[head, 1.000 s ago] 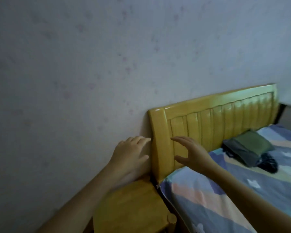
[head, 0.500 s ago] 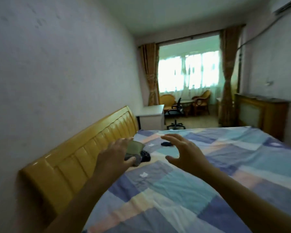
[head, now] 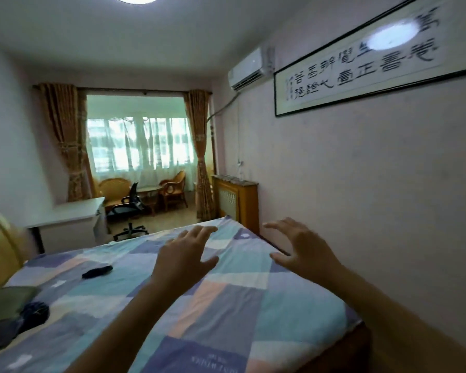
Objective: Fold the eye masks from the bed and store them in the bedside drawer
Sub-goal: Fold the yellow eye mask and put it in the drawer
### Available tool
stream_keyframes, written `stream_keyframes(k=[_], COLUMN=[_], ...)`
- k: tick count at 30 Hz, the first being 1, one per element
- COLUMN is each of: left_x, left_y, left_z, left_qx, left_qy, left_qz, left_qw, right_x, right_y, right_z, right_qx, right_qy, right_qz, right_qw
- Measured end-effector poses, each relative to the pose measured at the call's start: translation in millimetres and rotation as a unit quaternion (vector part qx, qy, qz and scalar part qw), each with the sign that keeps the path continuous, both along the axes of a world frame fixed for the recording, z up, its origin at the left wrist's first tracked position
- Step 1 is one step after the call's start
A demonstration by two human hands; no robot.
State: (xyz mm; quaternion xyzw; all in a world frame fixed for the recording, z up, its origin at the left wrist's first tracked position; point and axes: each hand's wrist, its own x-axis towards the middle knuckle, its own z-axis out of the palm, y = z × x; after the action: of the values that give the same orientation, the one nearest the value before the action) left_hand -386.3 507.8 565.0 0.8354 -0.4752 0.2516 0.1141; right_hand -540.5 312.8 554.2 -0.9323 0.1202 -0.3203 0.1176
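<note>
Both hands are being held out, empty, above the bed.

The left hand [head: 184,258] and right hand [head: 304,247] are being kept spread, fingers apart, nothing gripped. A dark eye mask [head: 97,271] is lying on the patchwork bedsheet [head: 226,305], well apart to the left of the left hand; another dark eye mask [head: 35,310] is lying beside a green pillow [head: 8,300].

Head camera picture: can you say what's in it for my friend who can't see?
Two empty hands, the left hand and right hand, hover open above a patchwork bed. A small dark eye mask lies on the bed to their left, and a curtained window is behind.
</note>
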Motion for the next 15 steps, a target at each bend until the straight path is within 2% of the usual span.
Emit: stream_keyframes(k=[7,15], left_x=[-23,6], left_y=[-180,-382], left_z=[4,19], left_qx=[0.031,0.037], left_qy=[-0.009,-0.011], left_qz=[-0.078,-0.129], left_qw=[0.996,0.991], right_x=[-83,-103], right_y=[-156,-334], right_z=[3,9], right_qx=[-0.010,0.041], right_qy=[0.019,0.001], right_qz=[-0.114,-0.204], right_qw=[0.993,0.978])
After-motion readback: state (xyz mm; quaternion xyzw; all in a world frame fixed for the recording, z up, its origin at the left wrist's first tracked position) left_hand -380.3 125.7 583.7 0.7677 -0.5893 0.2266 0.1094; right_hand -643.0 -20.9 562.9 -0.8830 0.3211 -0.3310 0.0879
